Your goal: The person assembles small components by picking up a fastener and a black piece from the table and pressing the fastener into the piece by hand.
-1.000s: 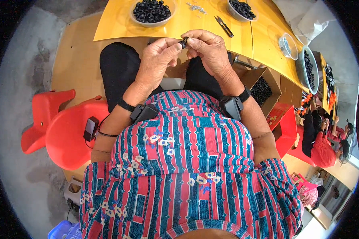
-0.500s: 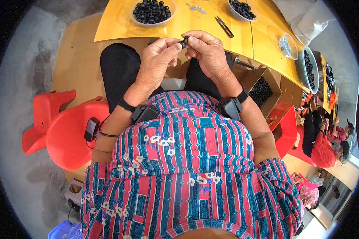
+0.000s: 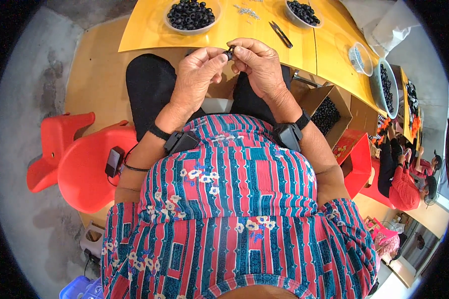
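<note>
A small black rounded part (image 3: 228,54) sits between the fingertips of both my hands, just off the near edge of the yellow table. My left hand (image 3: 199,74) pinches it from the left between thumb and forefinger. From the other side, my right hand (image 3: 258,66) grips it with thumb and forefinger too. The fingers cover much of it, so fine detail is hidden. Beyond the hands stands a clear bowl (image 3: 187,33) of black ring-shaped parts. Small silvery pieces (image 3: 248,12) lie loose on the table, near black thread snips (image 3: 281,35).
Another bowl (image 3: 295,20) of black parts stands farther right on the yellow table (image 3: 249,35). Along its right side are a clear tub (image 3: 360,60) and a pale basin (image 3: 377,89) of black parts. Below sits a cardboard box (image 3: 345,121). Red chairs (image 3: 90,169) stand left; people sit far right.
</note>
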Available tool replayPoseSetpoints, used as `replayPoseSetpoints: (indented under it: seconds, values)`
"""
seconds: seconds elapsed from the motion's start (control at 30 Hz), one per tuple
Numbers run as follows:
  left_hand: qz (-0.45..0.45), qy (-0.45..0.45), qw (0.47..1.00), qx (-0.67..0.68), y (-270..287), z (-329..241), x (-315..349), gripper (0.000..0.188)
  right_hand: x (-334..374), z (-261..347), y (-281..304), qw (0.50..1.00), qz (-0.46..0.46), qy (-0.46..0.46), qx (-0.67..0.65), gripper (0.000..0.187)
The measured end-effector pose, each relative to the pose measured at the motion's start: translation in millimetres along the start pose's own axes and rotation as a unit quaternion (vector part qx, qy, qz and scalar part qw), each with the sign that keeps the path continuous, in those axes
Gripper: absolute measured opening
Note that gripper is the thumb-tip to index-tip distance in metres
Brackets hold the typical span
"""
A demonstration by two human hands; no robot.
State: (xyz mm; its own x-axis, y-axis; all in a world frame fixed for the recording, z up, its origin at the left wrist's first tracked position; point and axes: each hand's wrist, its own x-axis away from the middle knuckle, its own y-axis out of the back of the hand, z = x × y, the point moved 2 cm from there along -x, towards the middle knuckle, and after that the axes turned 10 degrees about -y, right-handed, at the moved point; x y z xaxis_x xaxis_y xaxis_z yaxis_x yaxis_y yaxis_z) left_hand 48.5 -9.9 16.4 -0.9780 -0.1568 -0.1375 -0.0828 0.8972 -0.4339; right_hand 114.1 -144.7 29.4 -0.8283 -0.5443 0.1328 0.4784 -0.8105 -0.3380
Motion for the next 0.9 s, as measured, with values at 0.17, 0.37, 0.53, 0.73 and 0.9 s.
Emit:
replayPoseSetpoints:
  seconds: [0.17,0.37,0.53,0.73,0.9]
  values:
    - [0.003,-0.002,1.000,0.002,-3,-2,0,0.022,2,-1,-1,1.000,-0.014,-0.008,-0.010,0.016]
    - [-0.008,-0.008,1.000,-0.005,-4,-4,0,0.023,3,-5,-4,0.999,-0.005,-0.013,-0.045,0.016]
    - [-0.026,-0.016,0.999,-0.022,-7,-4,-1,0.015,2,-12,-6,0.990,0.002,-0.039,-0.132,0.016]
    - [-0.030,-0.011,0.999,-0.004,-2,-1,0,0.016,-1,-4,2,1.000,-0.020,-0.007,-0.001,0.013]
    - [-0.015,-0.016,1.000,-0.011,0,-3,-2,0.019,1,12,6,0.983,-0.006,0.059,0.171,0.012]
